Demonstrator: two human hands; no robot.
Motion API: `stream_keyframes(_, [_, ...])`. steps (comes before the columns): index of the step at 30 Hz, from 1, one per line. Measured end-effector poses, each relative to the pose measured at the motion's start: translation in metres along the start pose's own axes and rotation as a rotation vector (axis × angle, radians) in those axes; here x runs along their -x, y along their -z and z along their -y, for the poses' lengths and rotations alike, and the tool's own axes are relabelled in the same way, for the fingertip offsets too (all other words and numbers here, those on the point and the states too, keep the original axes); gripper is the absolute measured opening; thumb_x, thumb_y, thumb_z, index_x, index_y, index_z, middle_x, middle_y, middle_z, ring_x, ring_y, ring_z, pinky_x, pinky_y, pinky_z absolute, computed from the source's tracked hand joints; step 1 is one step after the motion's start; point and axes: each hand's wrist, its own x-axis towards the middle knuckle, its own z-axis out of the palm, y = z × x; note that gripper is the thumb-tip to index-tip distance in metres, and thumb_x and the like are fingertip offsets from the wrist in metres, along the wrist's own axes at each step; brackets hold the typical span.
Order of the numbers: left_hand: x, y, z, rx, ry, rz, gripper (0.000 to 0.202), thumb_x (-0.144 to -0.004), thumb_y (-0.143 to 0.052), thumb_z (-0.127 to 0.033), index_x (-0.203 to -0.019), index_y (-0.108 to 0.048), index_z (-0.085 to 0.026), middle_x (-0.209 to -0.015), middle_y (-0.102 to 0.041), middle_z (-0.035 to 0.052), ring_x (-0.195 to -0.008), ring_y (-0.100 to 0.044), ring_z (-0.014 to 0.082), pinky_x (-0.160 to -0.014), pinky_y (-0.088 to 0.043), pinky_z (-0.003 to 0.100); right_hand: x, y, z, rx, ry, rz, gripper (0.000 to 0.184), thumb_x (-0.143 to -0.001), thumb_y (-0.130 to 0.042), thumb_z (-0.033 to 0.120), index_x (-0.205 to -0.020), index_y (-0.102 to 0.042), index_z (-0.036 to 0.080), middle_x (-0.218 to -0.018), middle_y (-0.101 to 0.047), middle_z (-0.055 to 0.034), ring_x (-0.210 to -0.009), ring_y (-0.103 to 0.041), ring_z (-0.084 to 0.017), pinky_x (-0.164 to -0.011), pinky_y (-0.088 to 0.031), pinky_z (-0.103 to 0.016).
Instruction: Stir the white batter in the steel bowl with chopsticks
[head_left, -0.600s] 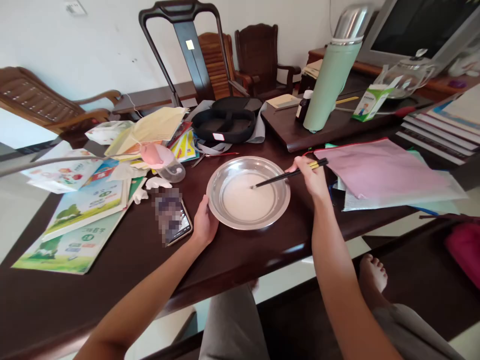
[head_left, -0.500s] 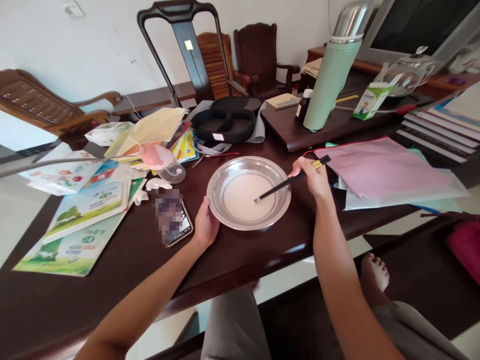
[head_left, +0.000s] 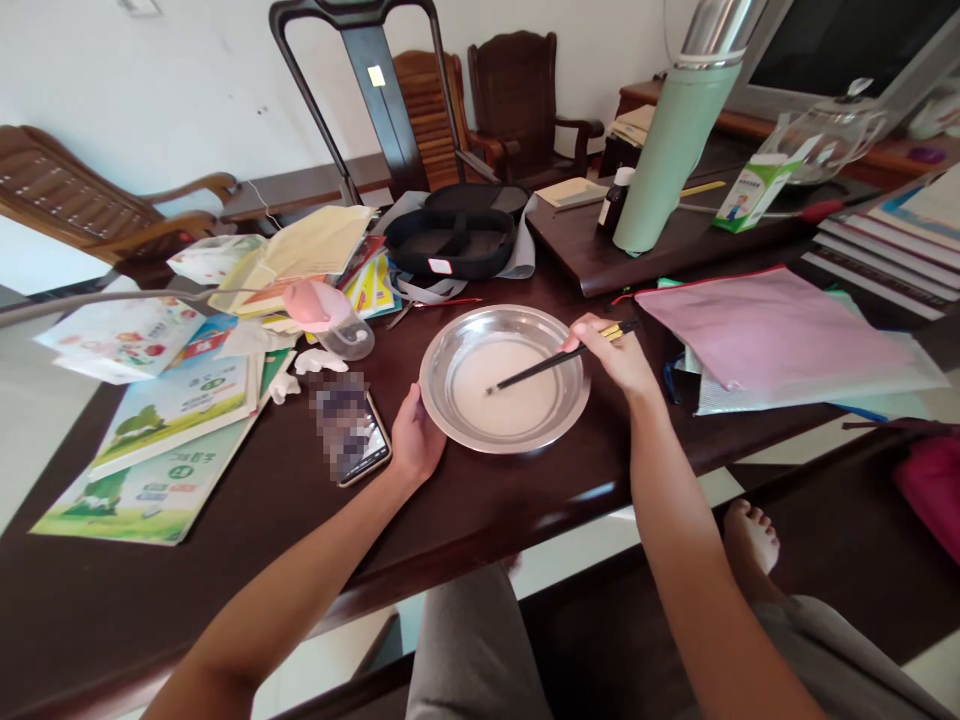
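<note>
A round shiny metal bowl (head_left: 551, 424) sits near the front edge of the dark table, with a milky whitish liquid (head_left: 499, 385) in it. My left hand (head_left: 418, 440) grips the bowl's left rim; its fingers are partly hidden under the bowl. Closed around a pair of black chopsticks (head_left: 536, 371) with gold-coloured ends, my right hand (head_left: 611, 355) is over the bowl's right rim. The chopstick tips dip into the liquid left of its middle. A phone (head_left: 352, 430) lies just left of my left hand.
Booklets (head_left: 157, 440) and papers cover the table's left side. A black open case (head_left: 450, 243) lies behind the bowl. A tall green thermos (head_left: 675, 150) stands on a raised board (head_left: 574, 250). Pink and clear folders (head_left: 772, 330) lie on the right.
My right hand has shifted slightly left, and the chopstick tips have moved left through the liquid. My left hand stays on the bowl's rim.
</note>
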Motion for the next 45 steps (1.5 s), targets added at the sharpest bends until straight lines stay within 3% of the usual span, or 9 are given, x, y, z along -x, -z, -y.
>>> stream_keyframes(5, [0.0003,-0.0023,-0.0037,-0.007,0.019,-0.003,0.029,-0.089,-0.067,-0.047,-0.098,-0.077,-0.021,-0.116,-0.079,0.0074,-0.132,-0.061,0.0354,-0.114,-0.046,0.051,-0.0006,0.0044,-0.0015,-0.037,0.008,-0.213,0.053,-0.085,-0.067,0.070,-0.057,-0.067,0.025,-0.059,-0.066,-0.0008,-0.067,-0.070,-0.022,-0.077,-0.057,-0.038])
stream_keyframes(10, [0.0006,-0.0038,-0.0058,-0.018,0.026,-0.006,0.029,-0.087,-0.069,-0.046,-0.098,-0.077,-0.021,-0.113,-0.079,0.0078,-0.129,-0.063,0.0361,-0.112,-0.048,0.052,0.0001,0.0015,0.0005,0.005,-0.014,-0.017,0.052,-0.083,-0.068,0.071,-0.062,-0.071,0.024,-0.068,-0.072,-0.0029,-0.073,-0.072,-0.023,-0.080,-0.057,-0.038])
stream_keyframes(16, [-0.0001,-0.0050,-0.0064,-0.010,0.027,-0.008,0.028,-0.086,-0.067,-0.045,-0.096,-0.077,-0.020,-0.114,-0.079,0.0081,-0.128,-0.063,0.0361,-0.110,-0.048,0.050,-0.0001,0.0048,-0.0026,0.000,0.012,-0.228,0.054,-0.086,-0.065,0.071,-0.057,-0.066,0.025,-0.061,-0.066,-0.0013,-0.071,-0.070,-0.022,-0.082,-0.056,-0.039])
stream_keyframes(21, [-0.0002,-0.0052,-0.0071,-0.008,0.033,-0.008,0.027,-0.086,-0.067,-0.044,-0.094,-0.077,-0.020,-0.111,-0.079,0.0077,-0.126,-0.064,0.0357,-0.109,-0.049,0.050,0.0014,0.0012,0.0020,-0.004,0.016,-0.039,0.050,-0.085,-0.069,0.066,-0.059,-0.069,0.024,-0.068,-0.069,-0.0029,-0.071,-0.071,-0.022,-0.079,-0.056,-0.038])
stream_keyframes(27, [-0.0001,-0.0050,-0.0078,-0.026,0.027,-0.001,0.028,-0.084,-0.068,-0.045,-0.095,-0.077,-0.020,-0.113,-0.079,0.0079,-0.126,-0.064,0.0363,-0.109,-0.049,0.050,0.0003,0.0046,-0.0015,-0.043,0.034,-0.226,0.053,-0.089,-0.064,0.066,-0.056,-0.063,0.024,-0.059,-0.062,-0.0010,-0.066,-0.069,-0.020,-0.074,-0.055,-0.036])
stream_keyframes(32, [-0.0004,-0.0042,-0.0079,-0.021,0.037,-0.008,0.029,-0.084,-0.069,-0.046,-0.095,-0.077,-0.020,-0.110,-0.079,0.0076,-0.126,-0.064,0.0364,-0.109,-0.050,0.051,-0.0003,0.0005,-0.0005,-0.007,0.015,-0.027,0.051,-0.084,-0.068,0.070,-0.060,-0.070,0.024,-0.068,-0.069,-0.0029,-0.071,-0.070,-0.022,-0.078,-0.056,-0.038])
stream_keyframes(38, [-0.0008,-0.0035,-0.0081,-0.026,0.043,0.002,0.029,-0.083,-0.070,-0.046,-0.096,-0.077,-0.021,-0.111,-0.079,0.0074,-0.126,-0.064,0.0365,-0.109,-0.049,0.051,-0.0007,0.0042,-0.0034,-0.017,0.016,-0.247,0.055,-0.085,-0.065,0.072,-0.056,-0.063,0.025,-0.059,-0.062,-0.0013,-0.070,-0.069,-0.022,-0.077,-0.056,-0.038])
stream_keyframes(42, [-0.0006,-0.0047,-0.0085,-0.008,0.039,0.011,0.027,-0.083,-0.069,-0.044,-0.095,-0.077,-0.021,-0.110,-0.079,0.0071,-0.126,-0.064,0.0359,-0.108,-0.050,0.050,0.0002,0.0005,-0.0004,-0.025,0.003,-0.052,0.053,-0.084,-0.067,0.070,-0.059,-0.068,0.024,-0.067,-0.067,-0.0028,-0.068,-0.070,-0.021,-0.076,-0.056,-0.037])
stream_keyframes(45, [-0.0003,-0.0057,-0.0089,-0.013,0.034,0.006,0.027,-0.084,-0.068,-0.044,-0.095,-0.077,-0.021,-0.111,-0.079,0.0073,-0.126,-0.064,0.0359,-0.108,-0.050,0.050,-0.0011,-0.0003,-0.0005,0.044,0.028,-0.082,0.050,-0.083,-0.069,0.071,-0.062,-0.070,0.025,-0.071,-0.072,-0.0031,-0.077,-0.072,-0.023,-0.083,-0.056,-0.039])
